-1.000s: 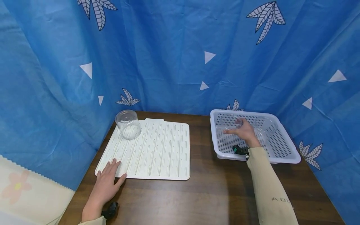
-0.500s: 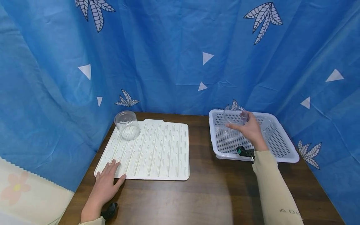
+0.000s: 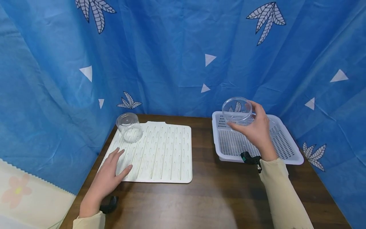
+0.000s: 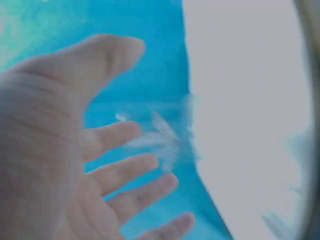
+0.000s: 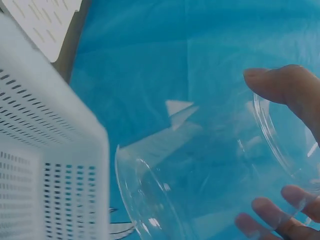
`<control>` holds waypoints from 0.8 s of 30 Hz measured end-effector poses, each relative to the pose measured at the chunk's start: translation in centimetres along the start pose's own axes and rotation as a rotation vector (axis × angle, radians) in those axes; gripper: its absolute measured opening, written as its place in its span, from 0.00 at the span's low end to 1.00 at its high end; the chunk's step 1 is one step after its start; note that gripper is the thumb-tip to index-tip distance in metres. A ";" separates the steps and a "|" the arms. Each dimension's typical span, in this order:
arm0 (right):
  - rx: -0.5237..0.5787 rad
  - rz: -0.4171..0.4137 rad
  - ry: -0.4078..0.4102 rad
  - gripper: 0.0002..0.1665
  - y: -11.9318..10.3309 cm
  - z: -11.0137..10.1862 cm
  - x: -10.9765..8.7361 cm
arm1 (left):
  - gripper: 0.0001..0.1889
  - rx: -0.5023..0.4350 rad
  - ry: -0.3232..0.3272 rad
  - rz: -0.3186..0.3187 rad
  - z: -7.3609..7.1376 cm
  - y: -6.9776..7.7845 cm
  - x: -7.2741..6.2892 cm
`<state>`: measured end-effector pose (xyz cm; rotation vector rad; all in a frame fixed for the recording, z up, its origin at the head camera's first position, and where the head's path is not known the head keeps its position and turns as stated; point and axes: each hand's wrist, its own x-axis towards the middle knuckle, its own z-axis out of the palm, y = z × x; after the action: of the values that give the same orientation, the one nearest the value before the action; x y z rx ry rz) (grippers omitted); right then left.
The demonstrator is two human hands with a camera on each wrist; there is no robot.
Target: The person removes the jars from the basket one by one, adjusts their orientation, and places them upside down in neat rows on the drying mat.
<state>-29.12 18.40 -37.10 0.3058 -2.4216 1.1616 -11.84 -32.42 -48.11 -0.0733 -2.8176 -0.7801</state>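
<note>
Head: clear plastic tub (image 3: 129,125) sits on draining mat (image 3: 164,154), second tub (image 3: 236,111) up over slotted basket (image 3: 230,158) in right hand (image 3: 257,128), third tub (image 3: 276,125) faintly visible inside. Maybe halfway-ish.

Left wrist: left hand (image 4: 60,137) spread, holding nothing.

Right wrist: thumb, fingers wide around tub's end.

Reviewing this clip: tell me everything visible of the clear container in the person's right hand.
The clear container is round, colourless and smooth-sided, with ringed edges, and looks like thin plastic. The blue curtain shows through it, and nothing is visible inside. The right hand grips its side between thumb and fingers. It is in the air, over the white basket in the head view. Which end is open is unclear.
</note>
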 end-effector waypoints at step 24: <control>-0.288 -0.673 0.048 0.67 -11.3 1.8 -4.5 | 0.52 -0.531 -0.001 0.438 -3.9 15.4 8.2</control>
<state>-21.38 10.03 -32.48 0.8956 -2.1326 0.5108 -17.46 -21.28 -35.35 -0.7387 -2.3744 -1.3658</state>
